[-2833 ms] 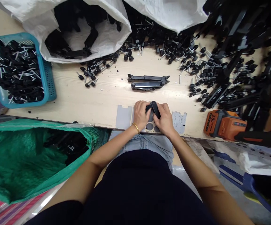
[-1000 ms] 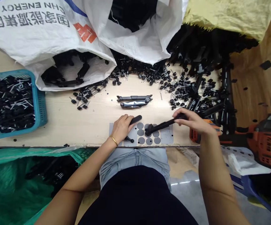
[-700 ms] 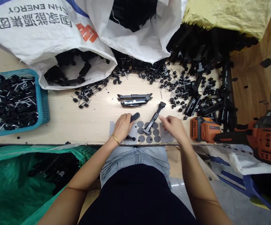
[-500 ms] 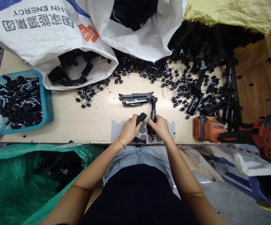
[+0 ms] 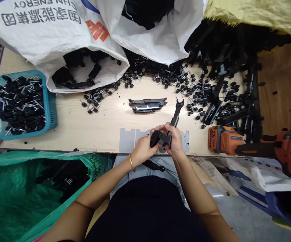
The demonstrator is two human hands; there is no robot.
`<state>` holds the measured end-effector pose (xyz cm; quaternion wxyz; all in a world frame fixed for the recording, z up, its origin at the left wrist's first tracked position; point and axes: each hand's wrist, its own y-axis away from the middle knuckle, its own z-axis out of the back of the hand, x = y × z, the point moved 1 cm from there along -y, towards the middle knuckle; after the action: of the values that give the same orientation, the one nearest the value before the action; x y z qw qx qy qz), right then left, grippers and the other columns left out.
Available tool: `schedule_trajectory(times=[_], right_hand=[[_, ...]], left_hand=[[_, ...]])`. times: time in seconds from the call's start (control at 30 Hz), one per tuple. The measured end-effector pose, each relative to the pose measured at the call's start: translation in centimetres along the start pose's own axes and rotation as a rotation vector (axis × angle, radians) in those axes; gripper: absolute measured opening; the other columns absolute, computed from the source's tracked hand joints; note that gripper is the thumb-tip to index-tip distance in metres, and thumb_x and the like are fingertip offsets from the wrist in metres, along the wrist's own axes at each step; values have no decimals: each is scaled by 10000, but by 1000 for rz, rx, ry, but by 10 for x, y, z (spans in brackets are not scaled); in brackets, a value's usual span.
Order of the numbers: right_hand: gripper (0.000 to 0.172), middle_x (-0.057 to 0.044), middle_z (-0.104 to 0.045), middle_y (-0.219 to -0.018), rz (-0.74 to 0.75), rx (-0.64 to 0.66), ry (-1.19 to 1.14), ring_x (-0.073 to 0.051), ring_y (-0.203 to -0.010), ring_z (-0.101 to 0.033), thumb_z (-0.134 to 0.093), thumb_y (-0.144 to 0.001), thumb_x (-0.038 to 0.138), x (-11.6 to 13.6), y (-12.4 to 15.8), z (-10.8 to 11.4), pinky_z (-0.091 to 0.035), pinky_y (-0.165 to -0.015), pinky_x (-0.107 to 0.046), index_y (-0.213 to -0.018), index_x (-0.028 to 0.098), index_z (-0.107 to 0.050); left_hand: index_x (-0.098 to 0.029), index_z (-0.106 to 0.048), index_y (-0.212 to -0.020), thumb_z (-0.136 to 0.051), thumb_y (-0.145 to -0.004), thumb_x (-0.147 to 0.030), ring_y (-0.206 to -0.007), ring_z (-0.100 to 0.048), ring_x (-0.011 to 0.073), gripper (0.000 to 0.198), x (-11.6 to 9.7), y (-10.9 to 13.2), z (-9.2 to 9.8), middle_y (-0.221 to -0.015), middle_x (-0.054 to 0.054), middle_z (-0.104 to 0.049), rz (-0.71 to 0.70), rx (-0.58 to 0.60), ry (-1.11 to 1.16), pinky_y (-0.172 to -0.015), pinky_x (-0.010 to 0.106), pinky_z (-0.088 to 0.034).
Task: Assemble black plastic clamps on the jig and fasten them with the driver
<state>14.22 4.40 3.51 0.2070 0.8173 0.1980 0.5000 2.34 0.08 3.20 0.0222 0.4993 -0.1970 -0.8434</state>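
Observation:
My left hand (image 5: pixel 143 148) is closed on a black plastic bracket (image 5: pixel 155 138), in front of me at the table edge. My right hand (image 5: pixel 176 141) is wrapped round a black telescoping arm (image 5: pixel 177 112), its forked tip pointing away from me. Bracket and arm meet between my fingers; whether they are joined I cannot tell. Below my hands, a black rod with a ball end (image 5: pixel 155 166) hangs over my lap; its left part is hidden. Beyond my hands lie two similar black arms (image 5: pixel 147 107) side by side. Under my hands is a grey sheet (image 5: pixel 127 140).
Black-headed screws (image 5: pixel 92 101) lie scattered at the back, with more in a blue basket (image 5: pixel 51 111) on the left. White sacks (image 5: pixel 157 50) and a yellow sack (image 5: pixel 256 11) stand behind. An orange cordless drill (image 5: pixel 290 144) lies right. A green sack (image 5: pixel 14 191) hangs front left.
The arm in my right hand has tilted, its fork now pointing up and right. My left hand has brought the bracket against it. The ball-ended rod has shifted towards my lap.

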Motion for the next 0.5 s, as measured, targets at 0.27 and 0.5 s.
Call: schedule_trajectory(times=[0.27,0.5], right_hand=[[218,-26,-670,-628,35,57,157,-182,-645,-670,-624,-709,385,0,8,1,-530,-564,-271,-640,191,-555],[223,16,-549,-515,86,-81,112,-159,-562,-613,-569,-713,378,-18,13,-11,-501,-529,-270,-585,217,-483]], left_hand=[[-162,-592,-932,-635,-783,-184,-783,-674,219,157,-2,20,2,-843,63,-700,-50,-121,-211,-705,297,-521],[-156,-560,-949,-615,-779,-170,-828,-681,245,179,-2,26,-8,-877,93,-700,-63,-107,-230,-738,338,-549]])
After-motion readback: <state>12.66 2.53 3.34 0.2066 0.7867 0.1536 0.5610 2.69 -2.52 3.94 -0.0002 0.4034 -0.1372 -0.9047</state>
